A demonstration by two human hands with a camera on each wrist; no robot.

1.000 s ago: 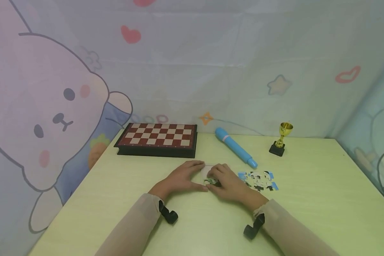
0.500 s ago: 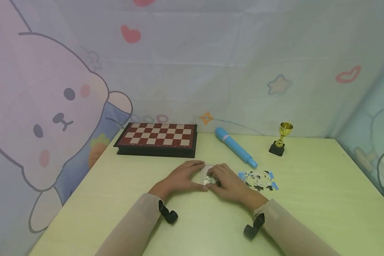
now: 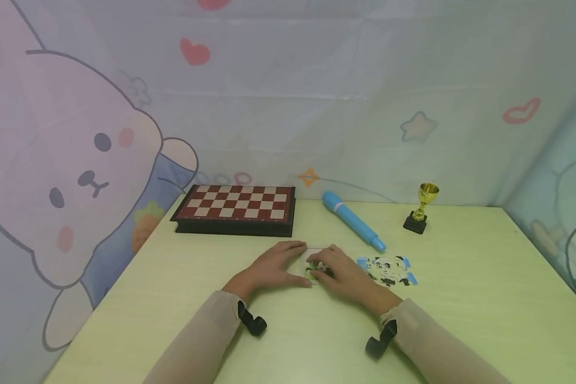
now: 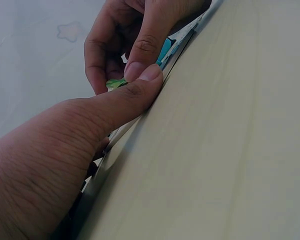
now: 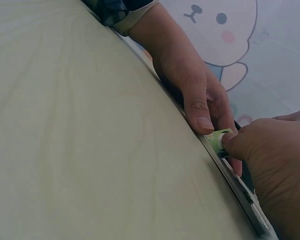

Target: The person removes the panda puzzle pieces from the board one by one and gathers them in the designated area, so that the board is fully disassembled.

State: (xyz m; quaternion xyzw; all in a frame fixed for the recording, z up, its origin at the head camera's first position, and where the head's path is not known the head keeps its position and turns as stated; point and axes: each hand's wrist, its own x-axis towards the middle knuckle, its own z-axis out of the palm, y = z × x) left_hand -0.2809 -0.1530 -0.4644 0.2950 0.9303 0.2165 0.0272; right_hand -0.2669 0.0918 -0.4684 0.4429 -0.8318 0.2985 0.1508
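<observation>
A thin pale puzzle board point(image 3: 313, 250) lies flat on the yellow-green table point(image 3: 461, 298), in the middle. My left hand point(image 3: 272, 265) rests on its left part with fingers stretched out, the thumb point(image 4: 135, 92) flat along the near edge. My right hand point(image 3: 342, 271) pinches a small green-and-white puzzle piece point(image 5: 217, 137) and holds it down on the board beside that thumb. The same piece point(image 4: 115, 83) shows green between the right fingertips in the left wrist view. Most of the board is hidden under both hands.
Several loose blue-and-white puzzle pieces point(image 3: 388, 270) lie just right of my right hand. Behind stand a closed chessboard box point(image 3: 235, 209), a blue toy microphone point(image 3: 352, 220) and a small gold trophy point(image 3: 422, 209). A cartoon curtain closes the back and sides.
My right fingers have shifted a little over the piece on the board, covering more of it. The left hand has stayed in place.
</observation>
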